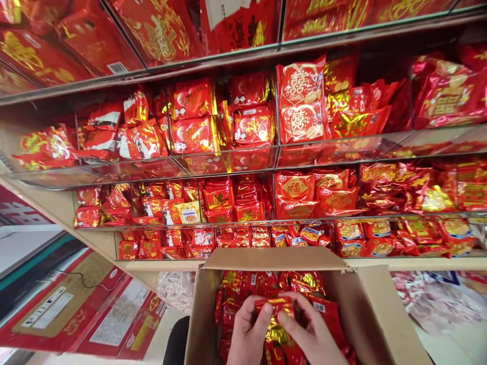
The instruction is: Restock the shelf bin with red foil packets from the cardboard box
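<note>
Low in the head view, my left hand (248, 334) and my right hand (312, 332) pinch the two sides of a red and gold snack packet (279, 332), thumbs on its front. They are over an open cardboard box (262, 259), inside its walls. Many similar shiny red packets (327, 317) lie in the box beneath and around my hands; some show white barcode labels. The fingertips behind the held packet are partly hidden, and its lower edge blends with the packets under it.
Ahead rise tiered shelves with clear-fronted compartments (243, 163) full of red and gold packets. A yellow cookie packet (189, 212) stands out on a lower tier. Printed red cartons (110, 314) lie at left on the floor. Plastic bags (437, 304) sit under the shelf at right.
</note>
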`<act>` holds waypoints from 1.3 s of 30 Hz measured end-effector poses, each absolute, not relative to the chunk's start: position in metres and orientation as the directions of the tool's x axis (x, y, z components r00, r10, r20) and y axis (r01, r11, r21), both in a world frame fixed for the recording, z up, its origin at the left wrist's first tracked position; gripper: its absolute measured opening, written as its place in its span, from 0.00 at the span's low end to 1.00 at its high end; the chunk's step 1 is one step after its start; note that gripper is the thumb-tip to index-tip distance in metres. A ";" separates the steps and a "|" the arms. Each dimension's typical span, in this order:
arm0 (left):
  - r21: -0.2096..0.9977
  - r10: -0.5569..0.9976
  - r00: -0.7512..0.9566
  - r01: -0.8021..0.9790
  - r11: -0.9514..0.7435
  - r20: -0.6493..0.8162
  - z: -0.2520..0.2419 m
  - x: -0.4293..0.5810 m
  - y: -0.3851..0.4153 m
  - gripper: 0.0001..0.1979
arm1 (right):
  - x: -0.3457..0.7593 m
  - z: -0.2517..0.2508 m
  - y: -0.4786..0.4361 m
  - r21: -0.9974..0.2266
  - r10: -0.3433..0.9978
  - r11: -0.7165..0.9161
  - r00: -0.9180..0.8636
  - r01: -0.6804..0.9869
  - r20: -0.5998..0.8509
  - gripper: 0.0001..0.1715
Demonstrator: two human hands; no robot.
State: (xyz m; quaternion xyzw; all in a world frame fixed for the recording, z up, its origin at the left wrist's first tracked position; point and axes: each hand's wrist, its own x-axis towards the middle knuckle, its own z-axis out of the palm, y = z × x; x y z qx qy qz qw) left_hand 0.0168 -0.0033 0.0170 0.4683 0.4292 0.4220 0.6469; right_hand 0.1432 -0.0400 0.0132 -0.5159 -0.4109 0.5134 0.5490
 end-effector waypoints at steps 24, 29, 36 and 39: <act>0.993 0.994 -0.107 0.115 0.009 0.004 0.047 0.028 0.001 0.18 | 0.136 0.019 -0.014 -1.000 0.814 0.012 0.581 0.008 0.014 0.19; 0.996 0.993 -0.081 -0.013 0.090 -0.091 0.039 0.029 -0.002 0.18 | 0.136 0.020 -0.019 -1.000 0.799 -0.027 0.601 0.011 -0.015 0.20; 0.968 0.951 -0.186 -0.096 0.234 -0.248 0.006 0.019 -0.001 0.17 | 0.132 0.012 -0.019 -0.990 0.812 -0.125 0.566 -0.065 -0.140 0.23; 0.983 0.932 -0.313 -0.048 0.178 -0.184 -0.005 0.011 -0.003 0.19 | 0.126 0.006 -0.026 -0.988 0.908 -0.102 0.394 -0.114 -0.139 0.22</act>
